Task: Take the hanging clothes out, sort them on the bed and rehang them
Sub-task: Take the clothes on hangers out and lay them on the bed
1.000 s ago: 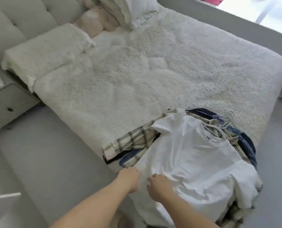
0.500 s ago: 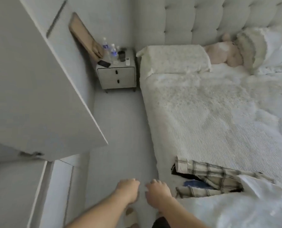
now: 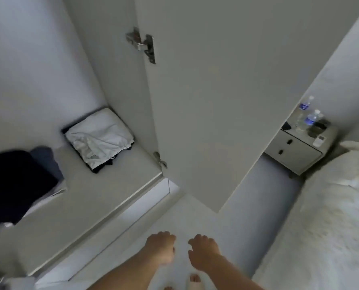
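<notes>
Hands are hanging low in front of the body, side by side and near each other, over the floor (image 3: 195,210). Left hand (image 3: 160,249) and right hand (image 3: 203,253) are both holding nothing; the fingers are loosely curled downward.

Wardrobe (image 3: 86,195) is lying ahead and to the left of the hands, with its door (image 3: 216,101) swung open and standing between it and the nightstand (image 3: 297,151). Bed (image 3: 331,227) is running along the right side. So the left hand is the nearer one to the wardrobe, and the right hand is the nearer one to the bed.

No hanging clothes are showing here; the rail is out of view, above the frame I think. On the wardrobe shelf only a folded white cloth (image 3: 99,138) and a dark pile (image 3: 17,185) are resting, well apart from the hands. Judging from this, the next reach is going up and to the left.
</notes>
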